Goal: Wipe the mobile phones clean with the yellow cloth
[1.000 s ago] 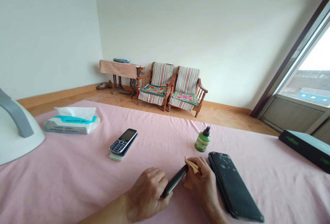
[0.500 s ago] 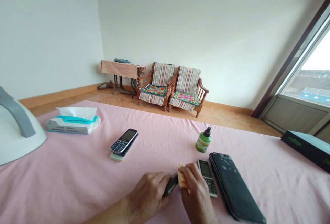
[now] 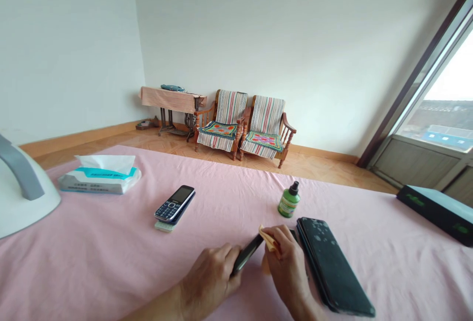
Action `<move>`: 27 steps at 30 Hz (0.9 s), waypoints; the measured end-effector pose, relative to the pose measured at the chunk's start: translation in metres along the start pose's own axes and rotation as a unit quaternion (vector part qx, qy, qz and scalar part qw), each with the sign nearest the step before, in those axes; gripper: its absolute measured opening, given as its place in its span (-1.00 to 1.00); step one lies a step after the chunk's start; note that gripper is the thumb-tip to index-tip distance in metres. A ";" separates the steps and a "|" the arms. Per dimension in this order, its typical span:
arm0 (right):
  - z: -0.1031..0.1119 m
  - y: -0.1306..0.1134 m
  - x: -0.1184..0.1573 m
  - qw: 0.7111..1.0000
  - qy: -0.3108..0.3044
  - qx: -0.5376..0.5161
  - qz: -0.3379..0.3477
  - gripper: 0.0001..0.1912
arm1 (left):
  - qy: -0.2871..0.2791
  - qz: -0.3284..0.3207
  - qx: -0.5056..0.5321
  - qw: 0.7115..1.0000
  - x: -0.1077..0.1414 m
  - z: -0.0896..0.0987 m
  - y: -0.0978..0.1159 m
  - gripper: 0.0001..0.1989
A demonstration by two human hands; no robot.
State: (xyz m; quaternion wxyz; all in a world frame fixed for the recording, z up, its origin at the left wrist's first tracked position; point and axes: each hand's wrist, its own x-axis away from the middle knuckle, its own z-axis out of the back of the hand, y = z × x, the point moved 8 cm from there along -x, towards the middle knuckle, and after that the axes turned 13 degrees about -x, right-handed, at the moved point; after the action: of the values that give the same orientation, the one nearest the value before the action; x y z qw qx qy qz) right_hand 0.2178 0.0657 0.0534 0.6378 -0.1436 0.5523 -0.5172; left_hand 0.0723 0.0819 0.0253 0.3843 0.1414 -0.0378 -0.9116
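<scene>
My left hand point(image 3: 212, 279) grips the near end of a dark, slim phone point(image 3: 248, 253), which is tilted above the pink cloth. Pinched in my right hand point(image 3: 286, 262) is a small yellow cloth point(image 3: 271, 240), at the far end of that phone. Behind my right hand lies a keypad phone, mostly hidden, with only a bit of its top edge showing. Just right of it rests a large black case point(image 3: 334, 264) with pale worn patches. A green spray bottle point(image 3: 288, 201) with a black top stands beyond my right hand.
On the pink-covered table point(image 3: 121, 242) are a stacked keypad phone point(image 3: 175, 205), a tissue pack point(image 3: 99, 175), a white appliance with a grey handle point(image 3: 25, 197) and a black box point(image 3: 432, 212). Two chairs point(image 3: 264, 119) and a cloth-covered stand point(image 3: 168, 98) are by the wall.
My right hand with the yellow cloth has shifted slightly right, now covering most of the keypad phone. More of the held phone shows. The whole view has moved a little.
</scene>
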 end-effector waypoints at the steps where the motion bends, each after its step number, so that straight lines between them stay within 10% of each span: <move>1: -0.002 0.001 0.000 1.000 -0.006 0.006 -0.002 -0.66 | -0.002 0.003 -0.002 1.000 0.000 0.000 0.000 -0.75; 21: -0.038 -0.004 0.025 0.994 -0.022 -0.080 0.072 -0.66 | 0.005 0.007 0.024 1.000 -0.003 0.000 -0.004 -0.73; 27: -0.006 0.017 0.003 0.999 0.022 0.003 0.025 -0.55 | 0.052 -0.035 -0.018 0.998 -0.005 -0.013 -0.009 -0.73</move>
State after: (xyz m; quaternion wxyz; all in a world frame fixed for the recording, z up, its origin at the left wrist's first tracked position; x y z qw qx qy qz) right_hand 0.2204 0.0729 0.0372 0.6386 -0.1163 0.5686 -0.5053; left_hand 0.0737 0.0923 0.0130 0.3559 0.1829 0.0036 -0.9165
